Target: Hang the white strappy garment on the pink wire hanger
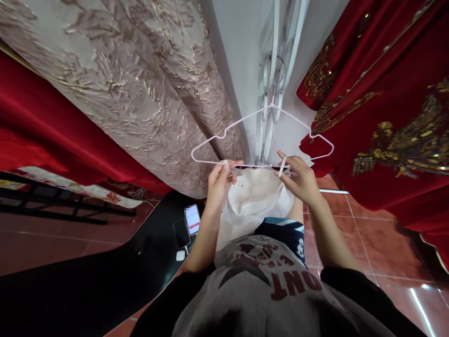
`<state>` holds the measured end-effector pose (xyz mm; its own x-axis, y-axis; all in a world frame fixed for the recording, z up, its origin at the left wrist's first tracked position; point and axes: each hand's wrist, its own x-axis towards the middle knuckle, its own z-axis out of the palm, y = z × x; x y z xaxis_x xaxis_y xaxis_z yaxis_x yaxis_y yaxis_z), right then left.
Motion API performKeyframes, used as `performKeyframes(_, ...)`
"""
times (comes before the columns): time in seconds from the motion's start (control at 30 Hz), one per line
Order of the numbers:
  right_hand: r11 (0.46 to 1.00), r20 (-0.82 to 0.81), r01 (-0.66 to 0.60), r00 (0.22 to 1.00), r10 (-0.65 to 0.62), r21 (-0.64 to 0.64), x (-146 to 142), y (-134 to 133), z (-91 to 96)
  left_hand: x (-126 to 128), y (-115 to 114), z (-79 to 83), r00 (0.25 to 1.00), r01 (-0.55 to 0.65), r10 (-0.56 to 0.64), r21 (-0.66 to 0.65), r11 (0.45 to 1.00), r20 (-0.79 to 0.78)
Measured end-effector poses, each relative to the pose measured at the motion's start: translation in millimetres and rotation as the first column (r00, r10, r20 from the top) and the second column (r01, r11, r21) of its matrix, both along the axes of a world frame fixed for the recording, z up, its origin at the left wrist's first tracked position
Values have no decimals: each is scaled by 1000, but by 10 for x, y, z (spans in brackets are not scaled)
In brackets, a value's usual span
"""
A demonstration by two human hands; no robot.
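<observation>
A light pink hanger [242, 120] hangs in front of me, its metal hook up by the white metal bars. Below its bottom bar is a white garment [256, 192] with thin straps, draped down towards my lap. My left hand [220, 183] pinches the left side of the garment's top edge, close under the hanger's bar. A white strap [282, 165] runs over the fingers of my right hand [300, 177], which grips it between thumb and fingers near the bar's right half. Whether the straps loop round the bar I cannot tell.
Pale pink textured gold-patterned fabric [140, 84] hangs at the left, beside red cloth [63, 131]. A red garment with gold embroidery [396, 140] hangs at the right. On a black glossy surface [105, 271] lie a lit phone [192, 219], a dark phone [181, 233] and a white charger [180, 255].
</observation>
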<state>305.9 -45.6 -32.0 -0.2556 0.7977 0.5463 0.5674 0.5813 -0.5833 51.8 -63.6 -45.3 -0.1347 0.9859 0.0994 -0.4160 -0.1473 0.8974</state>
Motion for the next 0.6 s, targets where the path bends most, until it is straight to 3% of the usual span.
performKeyframes(0.1, 999, 11, 13, 1000, -13, 49, 70, -53, -16, -164, -45, -37, 999, -36, 36, -29, 999, -15)
performKeyframes(0.23, 999, 5, 16, 1000, -16, 52, 123, -108, -22, -434, -103, -112, 976, -207, 204, -33, 978, -78)
performKeyframes(0.43, 997, -6, -10, 1000, 11, 74, 94, -118, -60, -763, 28, -62, 821, -481, 522, 213, 851, -232)
performKeyframes(0.6, 996, 37, -37, 999, 34, 84, 76, -120, -52, -961, 245, 109, 767, -510, 598, 344, 789, -233)
